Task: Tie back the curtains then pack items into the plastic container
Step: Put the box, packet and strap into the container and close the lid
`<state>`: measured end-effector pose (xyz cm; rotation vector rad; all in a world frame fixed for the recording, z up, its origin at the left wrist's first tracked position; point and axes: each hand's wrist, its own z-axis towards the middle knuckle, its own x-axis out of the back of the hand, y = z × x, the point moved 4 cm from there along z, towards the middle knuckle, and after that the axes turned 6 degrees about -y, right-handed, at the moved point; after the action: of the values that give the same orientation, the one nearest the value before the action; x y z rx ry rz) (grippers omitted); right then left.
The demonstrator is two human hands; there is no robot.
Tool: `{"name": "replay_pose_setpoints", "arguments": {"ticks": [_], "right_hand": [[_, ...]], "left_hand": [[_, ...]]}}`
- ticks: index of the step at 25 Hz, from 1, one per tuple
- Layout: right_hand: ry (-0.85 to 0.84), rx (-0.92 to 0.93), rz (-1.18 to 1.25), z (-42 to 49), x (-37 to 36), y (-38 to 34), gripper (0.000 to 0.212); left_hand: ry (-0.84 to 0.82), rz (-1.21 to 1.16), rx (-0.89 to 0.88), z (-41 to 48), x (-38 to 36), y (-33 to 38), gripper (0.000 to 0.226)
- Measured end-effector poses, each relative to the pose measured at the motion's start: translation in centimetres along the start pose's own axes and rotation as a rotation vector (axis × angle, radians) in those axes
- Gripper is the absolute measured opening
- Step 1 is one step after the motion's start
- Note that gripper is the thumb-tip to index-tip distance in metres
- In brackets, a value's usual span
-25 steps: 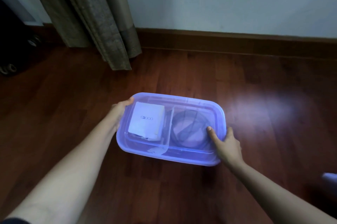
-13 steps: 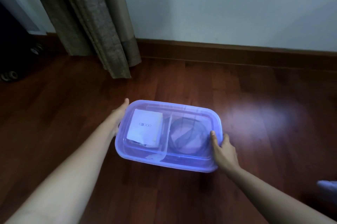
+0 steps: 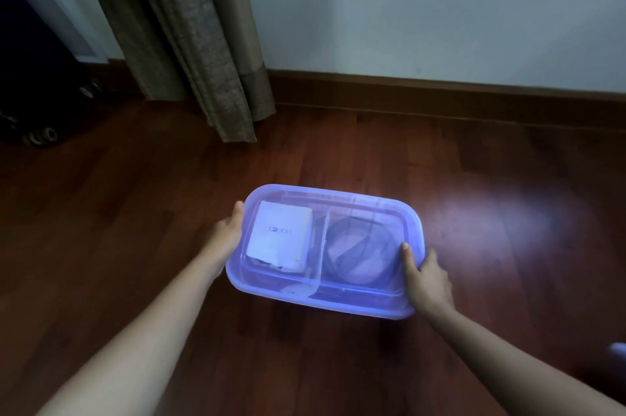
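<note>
A translucent purple plastic container (image 3: 342, 193) with its lid on sits on or just above the wooden floor, held at both short ends. Through the lid I see a white box (image 3: 279, 241) in the left compartment and a coiled dark cable (image 3: 360, 251) in the right one. My left hand (image 3: 227, 232) presses against the left end with its thumb at the rim. My right hand (image 3: 425, 275) grips the right near corner, thumb on the lid. The brown curtain (image 3: 189, 36) hangs gathered at the upper left.
A white wall with a dark wooden skirting board (image 3: 440, 98) runs behind the container. Dark objects with small wheels (image 3: 42, 136) stand at the far left. A pale object (image 3: 618, 349) shows at the right edge. A light patch glares on the floor (image 3: 491, 229).
The view has tilted up, so more wall and curtain show. My right hand slid from the lid top to the right near corner. The container stays between both hands.
</note>
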<state>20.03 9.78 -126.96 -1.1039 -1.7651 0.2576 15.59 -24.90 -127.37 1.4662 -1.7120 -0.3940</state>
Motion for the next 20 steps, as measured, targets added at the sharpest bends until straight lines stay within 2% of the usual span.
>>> {"name": "replay_pose_setpoints", "arguments": {"ticks": [5,8,12,14,17,20], "right_hand": [[0.034,-0.011,-0.042,0.1,-0.2,-0.1,0.055],[0.046,-0.013,-0.059,0.1,0.0,0.0,0.055],[0.019,0.003,-0.050,-0.1,0.1,-0.3,0.054],[0.009,0.026,-0.030,0.2,0.5,-0.8,0.053],[0.016,0.086,-0.003,1.2,2.3,-3.6,0.054],[0.013,0.170,0.012,1.5,4.8,-8.5,0.052]], "left_hand": [[0.267,0.328,-0.019,-1.7,0.3,-0.5,0.072],[0.306,0.320,-0.034,-1.3,0.8,-0.2,0.066],[0.301,0.074,0.044,-1.5,0.7,-1.1,0.059],[0.236,0.006,0.051,-1.7,0.3,-0.4,0.053],[0.136,0.015,-0.083,-2.2,1.6,2.6,0.039],[0.083,0.007,-0.152,-3.4,4.8,7.1,0.040]]}}
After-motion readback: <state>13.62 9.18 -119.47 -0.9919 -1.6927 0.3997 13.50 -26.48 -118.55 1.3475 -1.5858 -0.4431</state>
